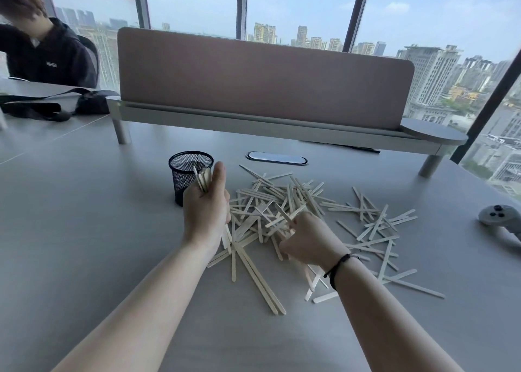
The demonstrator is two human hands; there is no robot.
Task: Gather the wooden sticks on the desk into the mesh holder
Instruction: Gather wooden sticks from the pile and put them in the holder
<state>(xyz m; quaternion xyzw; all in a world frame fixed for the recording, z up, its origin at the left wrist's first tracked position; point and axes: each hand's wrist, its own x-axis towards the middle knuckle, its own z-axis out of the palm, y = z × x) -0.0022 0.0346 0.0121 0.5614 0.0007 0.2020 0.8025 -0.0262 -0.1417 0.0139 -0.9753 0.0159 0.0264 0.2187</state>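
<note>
A black mesh holder (184, 171) stands upright on the grey desk, left of centre. Pale wooden sticks (284, 199) lie scattered in a loose heap to its right and toward me. My left hand (207, 205) is raised just in front of the holder, shut on a small bundle of sticks (202, 180) whose ends point up beside the holder's rim. My right hand (308, 239) rests on the heap with its fingers pinched on a stick (285, 214) that angles up and left. A black cord circles my right wrist.
A pink divider screen (262, 75) on a raised shelf crosses the back of the desk (84, 216). A grey controller (500, 221) lies at the right edge. A cable port (276, 158) sits behind the heap. A person in a dark hoodie (42, 50) and a black bag (56, 104) are at far left.
</note>
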